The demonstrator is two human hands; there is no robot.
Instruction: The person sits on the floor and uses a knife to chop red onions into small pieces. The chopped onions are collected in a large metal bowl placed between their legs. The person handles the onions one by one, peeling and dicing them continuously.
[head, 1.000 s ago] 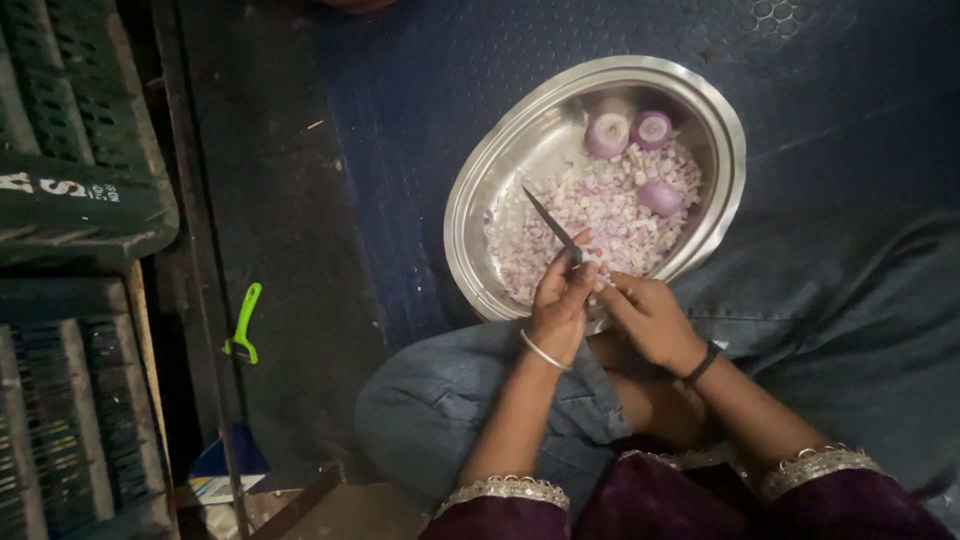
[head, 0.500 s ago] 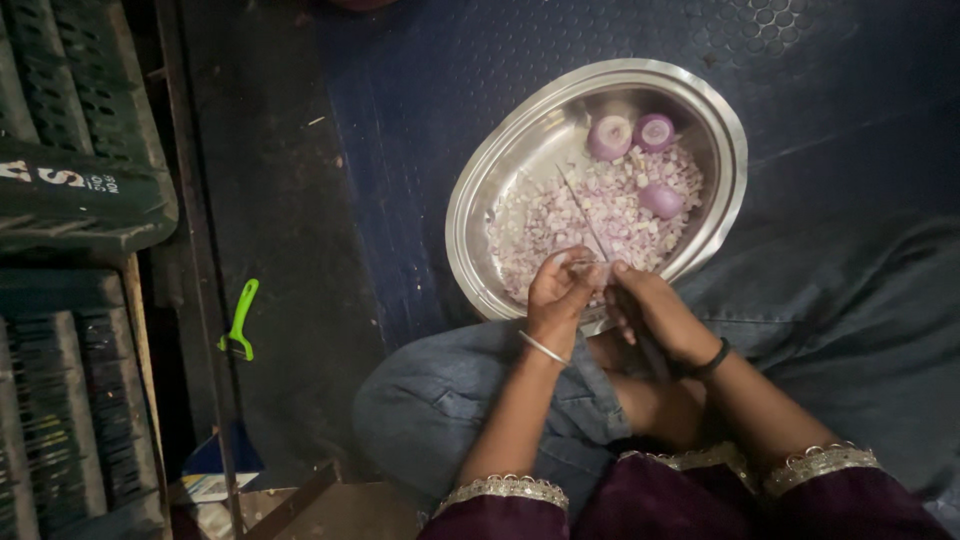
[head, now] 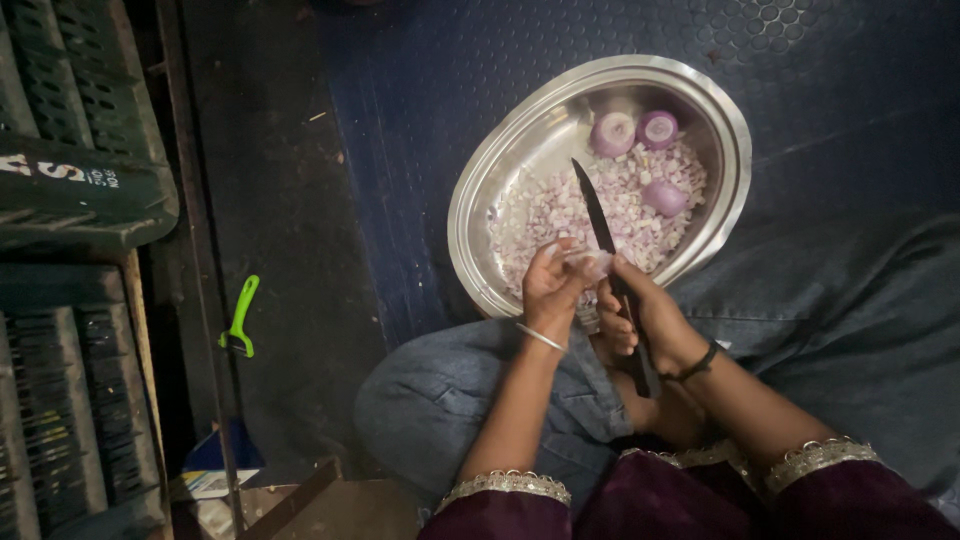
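A round steel bowl (head: 480,190) sits on the blue floor mat, holding a heap of chopped onion (head: 570,215) and three peeled onion halves (head: 640,135) at its far side. My left hand (head: 548,285) pinches a small piece of onion (head: 590,265) above the bowl's near rim. My right hand (head: 645,315) grips the handle of a dark-bladed knife (head: 598,215), whose blade points away over the chopped onion. Both hands meet at the onion piece.
A green peeler (head: 238,318) lies on the dark floor to the left. Green plastic crates (head: 70,130) stand along the left edge. Blue-grey cloth (head: 850,330) covers my lap and the floor at right. A small box (head: 215,470) sits lower left.
The knife blade has swung from a tilted position to pointing straight away over the bowl. Both hands stay together at the bowl's near rim, now working on a small onion piece.
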